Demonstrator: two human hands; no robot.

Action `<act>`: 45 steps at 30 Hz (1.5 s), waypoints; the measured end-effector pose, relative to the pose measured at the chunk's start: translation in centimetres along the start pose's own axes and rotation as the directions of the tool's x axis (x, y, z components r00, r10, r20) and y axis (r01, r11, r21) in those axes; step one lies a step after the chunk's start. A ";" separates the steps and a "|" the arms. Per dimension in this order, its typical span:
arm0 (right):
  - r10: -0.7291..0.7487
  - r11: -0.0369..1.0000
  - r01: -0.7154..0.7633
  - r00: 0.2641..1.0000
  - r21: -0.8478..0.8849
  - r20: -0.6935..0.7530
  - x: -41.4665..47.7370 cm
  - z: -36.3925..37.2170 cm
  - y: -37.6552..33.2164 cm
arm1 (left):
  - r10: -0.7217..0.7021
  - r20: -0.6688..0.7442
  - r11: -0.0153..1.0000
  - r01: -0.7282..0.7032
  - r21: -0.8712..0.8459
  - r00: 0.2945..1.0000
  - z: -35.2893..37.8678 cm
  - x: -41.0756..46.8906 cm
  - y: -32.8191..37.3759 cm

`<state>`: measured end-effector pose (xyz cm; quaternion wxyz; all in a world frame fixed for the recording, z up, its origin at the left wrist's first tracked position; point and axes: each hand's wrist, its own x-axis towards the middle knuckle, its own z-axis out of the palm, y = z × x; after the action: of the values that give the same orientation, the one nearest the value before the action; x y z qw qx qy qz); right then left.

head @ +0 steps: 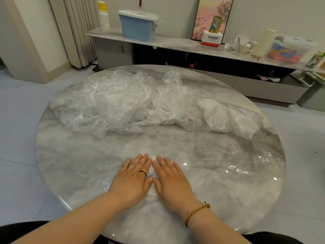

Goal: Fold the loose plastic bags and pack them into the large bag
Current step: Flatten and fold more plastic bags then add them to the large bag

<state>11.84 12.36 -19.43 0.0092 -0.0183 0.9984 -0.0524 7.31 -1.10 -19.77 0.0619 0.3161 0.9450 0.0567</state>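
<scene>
Both hands lie flat, side by side, on a small folded clear plastic bag (152, 170) near the front of the round marble table (73, 164). My left hand (133, 178) and my right hand (171, 180) press it down with straight fingers, and most of the bag is hidden under them. A heap of crumpled loose clear bags (109, 103) covers the far left and middle of the table. On the right lies a large clear bag (235, 138), spread flat, with white folded plastic (226, 115) inside its far end.
Behind the table runs a low marble-topped sideboard (175, 42) with a blue lidded box (139, 26), a stack of paper cups (103, 16), a Panasonic box (212, 38) and other clutter. Pale tiled floor surrounds the table.
</scene>
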 end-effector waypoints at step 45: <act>-0.003 0.749 0.034 0.999 0.662 -0.047 -3.3 -3.6 0.8 | 0.120 0.120 0.846 -0.038 -0.531 0.986 -3.7 -3.2 -1.7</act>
<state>15.05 13.69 -15.84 -0.0067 -0.0227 0.9148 -0.4033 8.23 -4.67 -16.07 0.2141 0.3288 0.8721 0.2924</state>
